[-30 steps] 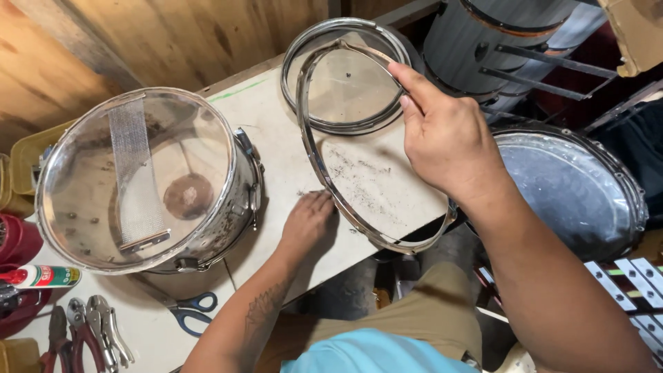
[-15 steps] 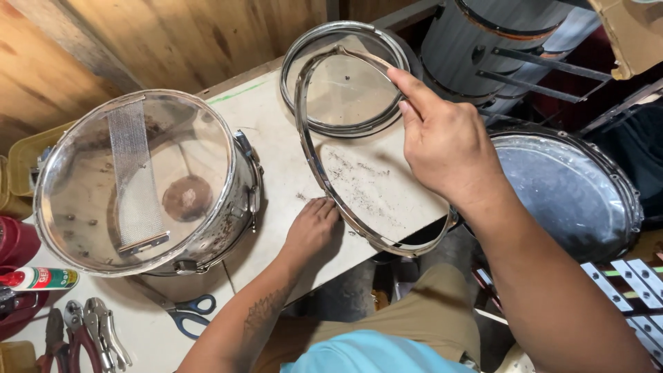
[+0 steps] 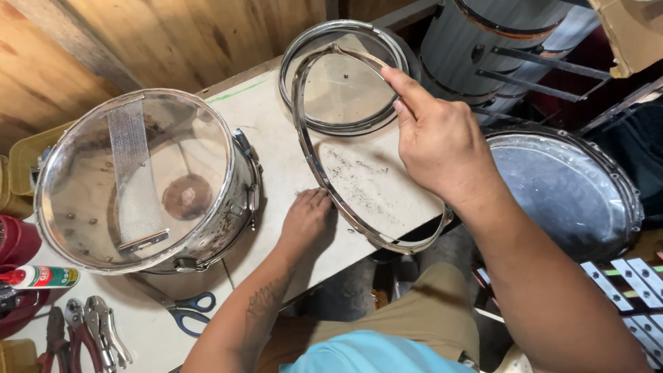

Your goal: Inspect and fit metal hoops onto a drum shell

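A thin metal drum hoop (image 3: 404,246) lies tilted on the pale table (image 3: 273,131), and its near end hangs over the table's edge. My left hand (image 3: 304,220) grips the hoop's left side with the fingers curled on the rim. My right hand (image 3: 435,145) holds the hoop's right side, its index finger stretched along the far rim. Gritty dust lies on the table inside the hoop. Behind it lies a second hoop with a clear drumhead (image 3: 345,90).
A chrome snare drum (image 3: 228,217) stands upside down at the left, its snare wires showing. Blue-handled scissors (image 3: 188,311), pliers (image 3: 83,335) and a spray can (image 3: 41,276) lie near the front left. A large drum (image 3: 566,193) sits at the right, grey drums (image 3: 483,41) behind.
Both hands stay on the hoop. My left hand has shifted slightly along its rim; the hoop has barely moved.
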